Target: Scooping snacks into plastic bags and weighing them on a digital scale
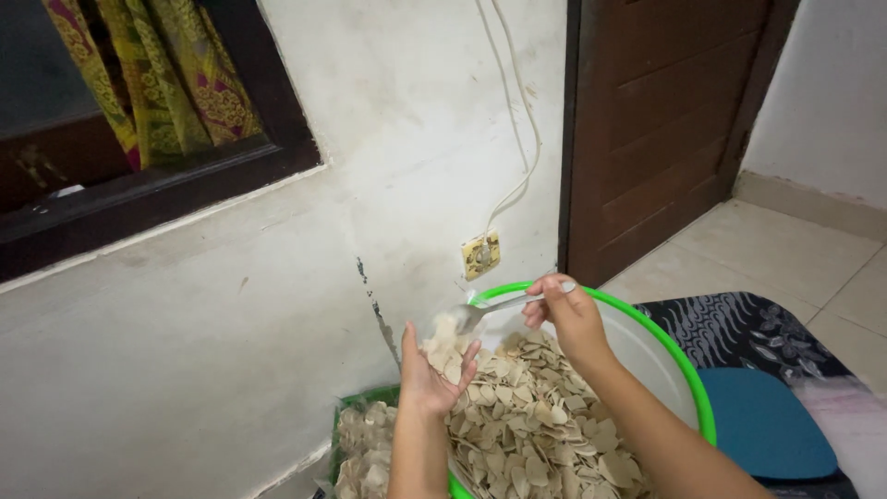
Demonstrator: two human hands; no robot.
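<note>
Two bare forearms reach up from the bottom edge over a green-rimmed white basin [688, 379] heaped with pale, thin chips [536, 434]. The left hand [434, 374] is open, palm up, cupping a small pile of chips above the heap. The right hand [564, 314] is closed around a metal spoon [494, 310] — its bowl tips toward the left palm. Left of the basin sits a green tray [365, 448] of more chips, against a white wall [277, 314]. A patterned dark cloth [748, 328] lies to the right.

Worn on the head, looking down and forward from close above the basin [688, 374] at lower centre of the frame, facing the white wall [277, 305]; window [139, 139] upper left, door [656, 120] upper right.
</note>
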